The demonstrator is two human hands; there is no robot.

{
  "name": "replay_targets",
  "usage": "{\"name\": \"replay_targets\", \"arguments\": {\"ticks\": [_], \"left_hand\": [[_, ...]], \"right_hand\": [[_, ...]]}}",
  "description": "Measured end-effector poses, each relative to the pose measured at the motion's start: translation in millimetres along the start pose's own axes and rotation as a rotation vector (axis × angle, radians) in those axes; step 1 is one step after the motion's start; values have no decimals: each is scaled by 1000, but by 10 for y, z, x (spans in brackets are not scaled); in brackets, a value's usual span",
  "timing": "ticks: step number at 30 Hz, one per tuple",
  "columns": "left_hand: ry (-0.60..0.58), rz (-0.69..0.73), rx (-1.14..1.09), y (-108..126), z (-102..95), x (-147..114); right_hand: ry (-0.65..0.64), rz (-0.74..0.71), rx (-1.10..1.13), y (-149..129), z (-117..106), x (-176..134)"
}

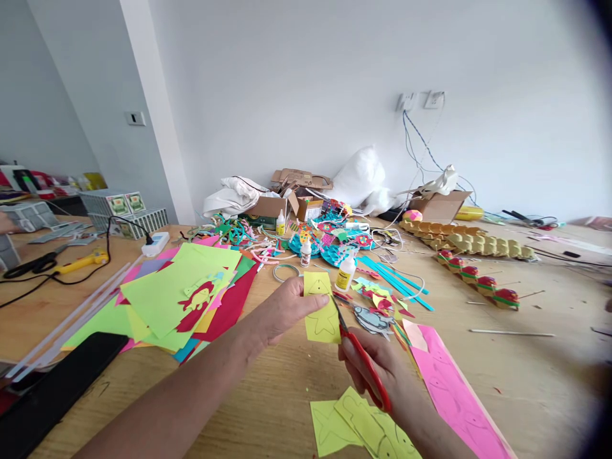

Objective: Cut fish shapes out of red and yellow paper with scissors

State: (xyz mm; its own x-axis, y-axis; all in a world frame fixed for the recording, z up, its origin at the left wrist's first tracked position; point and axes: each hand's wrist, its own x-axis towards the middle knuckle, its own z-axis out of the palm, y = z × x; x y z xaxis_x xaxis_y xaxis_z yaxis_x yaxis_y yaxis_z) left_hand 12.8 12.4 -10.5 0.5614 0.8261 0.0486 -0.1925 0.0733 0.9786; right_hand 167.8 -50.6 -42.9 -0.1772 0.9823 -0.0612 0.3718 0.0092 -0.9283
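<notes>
My left hand (287, 309) pinches a yellow piece of paper (321, 322) with a fish outline drawn on it. In my right hand (370, 360) is a pair of scissors (367, 364) with red handles, its blades at the paper's right edge. Below my hands lie more yellow paper pieces (337, 426) with drawn outlines, partly behind my right wrist. A pink strip (461, 389) with pencilled shapes rests to the right. Just past the scissors are a grey-blue paper fish (373, 320) and coloured paper scraps (382, 296).
A stack of coloured paper (186, 293) spreads on the left beside a black phone-like slab (71, 389). Glue bottles (345, 274), a tape roll (285, 273) and blue strips (396, 280) stand or lie ahead. Painted egg-carton strips (478, 278) and boxes (442, 203) are farther right.
</notes>
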Motion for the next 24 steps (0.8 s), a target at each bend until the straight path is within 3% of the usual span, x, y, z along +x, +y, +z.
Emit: {"name": "replay_targets", "arguments": {"ticks": [12,18,24], "left_hand": [[-38,-39,-83,-43,12,0],[-52,-23,-81,-35,20,-2],[-57,-14,-51,-58,-9,7]], "right_hand": [[-39,-76,23,20,-16,-2],[-23,-43,64,21,3,1],[-1,-59,-22,46,-2,5]]}}
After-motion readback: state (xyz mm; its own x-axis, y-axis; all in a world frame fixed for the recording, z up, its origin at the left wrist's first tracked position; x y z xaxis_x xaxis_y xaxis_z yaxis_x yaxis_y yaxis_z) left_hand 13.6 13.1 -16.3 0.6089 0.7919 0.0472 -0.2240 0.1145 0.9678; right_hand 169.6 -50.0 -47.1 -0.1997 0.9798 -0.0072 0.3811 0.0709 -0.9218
